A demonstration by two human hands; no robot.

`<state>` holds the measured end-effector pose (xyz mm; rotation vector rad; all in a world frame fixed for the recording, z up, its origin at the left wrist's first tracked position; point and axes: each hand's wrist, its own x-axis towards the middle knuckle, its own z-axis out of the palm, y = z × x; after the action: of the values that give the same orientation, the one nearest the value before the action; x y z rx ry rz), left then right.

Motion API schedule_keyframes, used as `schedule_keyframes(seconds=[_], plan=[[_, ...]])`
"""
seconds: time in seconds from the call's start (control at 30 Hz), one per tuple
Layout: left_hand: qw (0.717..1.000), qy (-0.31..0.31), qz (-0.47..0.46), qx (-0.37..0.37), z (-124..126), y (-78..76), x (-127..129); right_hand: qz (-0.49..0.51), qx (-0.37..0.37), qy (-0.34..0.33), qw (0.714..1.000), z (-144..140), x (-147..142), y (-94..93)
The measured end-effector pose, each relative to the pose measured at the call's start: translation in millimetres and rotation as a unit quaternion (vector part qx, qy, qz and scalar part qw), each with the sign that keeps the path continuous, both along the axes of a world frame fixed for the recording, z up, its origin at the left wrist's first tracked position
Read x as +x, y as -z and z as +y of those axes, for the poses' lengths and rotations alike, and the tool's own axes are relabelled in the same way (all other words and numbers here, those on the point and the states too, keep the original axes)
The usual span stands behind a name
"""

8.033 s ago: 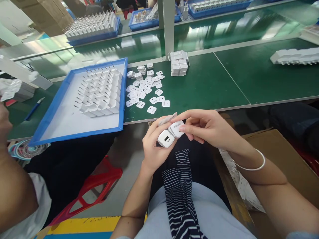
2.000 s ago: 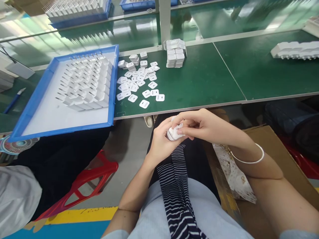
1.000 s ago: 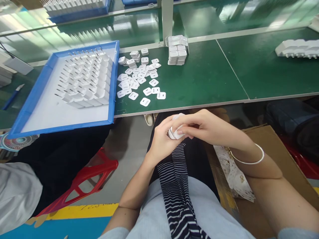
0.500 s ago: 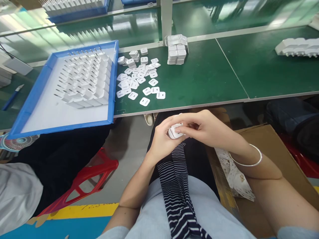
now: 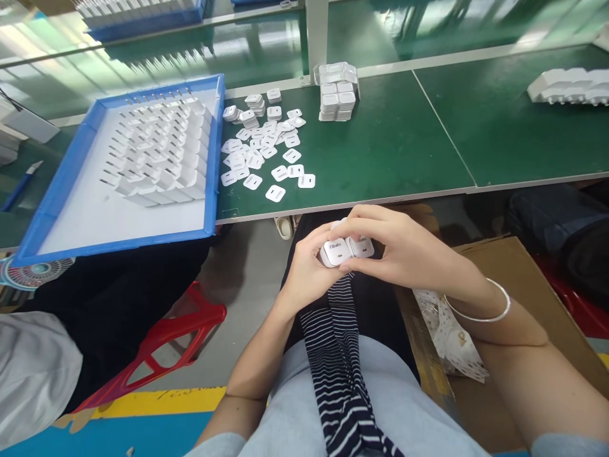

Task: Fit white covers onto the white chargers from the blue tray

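White chargers with printed faces and small port slots are held between my hands, over my lap just off the bench edge. My left hand point(image 5: 307, 266) is wrapped round the left charger point(image 5: 337, 252). The fingers and thumb of my right hand point(image 5: 397, 244) close on the right charger point(image 5: 364, 248), which sits beside the left one, the two faces side by side. Part of another white piece point(image 5: 337, 224) shows above them; the fingers hide the rest. On the bench lie loose white face plates point(image 5: 275, 193) with the same slots, some of them stacked.
A blue-rimmed tray point(image 5: 215, 158) at left bears rows of white chargers point(image 5: 166, 158) with prongs up. White packs point(image 5: 337, 95) stand by the post point(image 5: 318, 38). More white pieces point(image 5: 571, 87) lie at far right. A co-worker's leg point(image 5: 118, 285) and red stool point(image 5: 190, 317) are left, a cardboard box point(image 5: 514, 298) right.
My right fingers have shifted off the left charger's face to the right. Two printed faces now show side by side, where one was mostly covered. My left hand has barely moved.
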<state>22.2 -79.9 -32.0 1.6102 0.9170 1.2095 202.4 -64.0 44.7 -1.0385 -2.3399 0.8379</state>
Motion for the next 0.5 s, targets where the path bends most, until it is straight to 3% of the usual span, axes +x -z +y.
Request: schedule_keyframes(seconds=[0.23,0.5], plan=[[1.000,0.002,-0.001,0.000,-0.9,-3.8,0.2,0.048,-0.035,-0.005,0.998,-0.3,-0.4,2.0],[1.000,0.020,-0.006,0.002,-2.5,-5.1,1.1,0.019,-0.048,-0.017,0.999,-0.2,1.9,-3.4]])
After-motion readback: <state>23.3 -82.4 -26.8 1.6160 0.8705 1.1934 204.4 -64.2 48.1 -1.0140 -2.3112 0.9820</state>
